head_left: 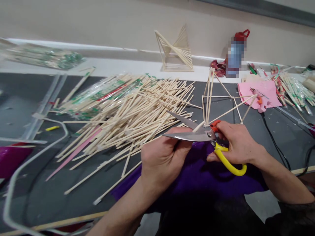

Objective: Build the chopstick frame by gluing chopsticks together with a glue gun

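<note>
My right hand (237,142) grips scissors (189,136) with a yellow and a red handle loop. Their blades are apart and point left, across my left hand. Closed around a thin wooden stick (198,127), my left hand (164,154) keeps its end between the blades near the pivot. Most of that stick is hidden by the fingers. Left of and behind the hands lies a pile of loose wooden sticks (137,114). Just beyond the right hand stands a frame of joined sticks (221,97). Purple cloth (199,170) is under both hands.
A twisted stick model (178,54) stands against the wall beside a red-capped bottle (236,54). Glue-gun-like tool (261,100) rests on pink paper (270,90), its black cable running forward. Wrapped sticks (98,91) lie behind the pile; a bent white tube (14,183) is at left.
</note>
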`<state>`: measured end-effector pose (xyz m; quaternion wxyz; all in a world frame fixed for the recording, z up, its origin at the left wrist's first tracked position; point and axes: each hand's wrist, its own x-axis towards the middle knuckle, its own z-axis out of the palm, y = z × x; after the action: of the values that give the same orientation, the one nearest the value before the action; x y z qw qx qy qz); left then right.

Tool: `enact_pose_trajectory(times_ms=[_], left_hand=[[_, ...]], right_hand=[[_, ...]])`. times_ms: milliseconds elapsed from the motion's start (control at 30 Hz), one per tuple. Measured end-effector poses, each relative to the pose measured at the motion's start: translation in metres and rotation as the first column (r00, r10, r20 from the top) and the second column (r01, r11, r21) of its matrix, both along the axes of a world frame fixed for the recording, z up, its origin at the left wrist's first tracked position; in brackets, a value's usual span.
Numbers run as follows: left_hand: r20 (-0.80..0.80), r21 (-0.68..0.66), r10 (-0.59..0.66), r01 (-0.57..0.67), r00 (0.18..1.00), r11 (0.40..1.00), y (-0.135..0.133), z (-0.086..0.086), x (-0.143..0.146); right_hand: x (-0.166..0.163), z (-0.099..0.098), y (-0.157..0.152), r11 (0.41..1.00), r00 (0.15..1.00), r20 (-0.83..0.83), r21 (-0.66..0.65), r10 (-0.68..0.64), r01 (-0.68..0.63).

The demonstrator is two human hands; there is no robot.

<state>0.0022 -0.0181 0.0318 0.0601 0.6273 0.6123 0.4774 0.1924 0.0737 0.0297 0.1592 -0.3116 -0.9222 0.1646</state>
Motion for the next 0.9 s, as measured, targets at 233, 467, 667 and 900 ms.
enact_pose_trajectory(times_ms=[233,467,667,900], left_hand=[[0.500,-0.149,-0.170,0.278,0.849,0.949,0.002,0.006,-0.006],[0.816,-0.256,-0.047,0.433,0.577,0.864,-0.001,0.010,-0.005],[0.890,-0.337,0.076,0.538,0.449,0.773,0.001,0.012,-0.005],[0.940,-0.306,0.117,0.645,0.319,0.700,-0.001,0.011,-0.004]], right_hand=[[0.006,0.003,0.003,0.999,0.999,-0.017,-0.042,0.030,-0.031],[0.009,0.002,0.007,0.995,0.994,-0.054,-0.020,0.097,-0.098],[0.011,0.000,0.010,0.988,0.985,-0.069,0.018,0.155,-0.154],[0.013,0.000,0.014,0.972,0.965,-0.132,0.094,0.227,-0.216]])
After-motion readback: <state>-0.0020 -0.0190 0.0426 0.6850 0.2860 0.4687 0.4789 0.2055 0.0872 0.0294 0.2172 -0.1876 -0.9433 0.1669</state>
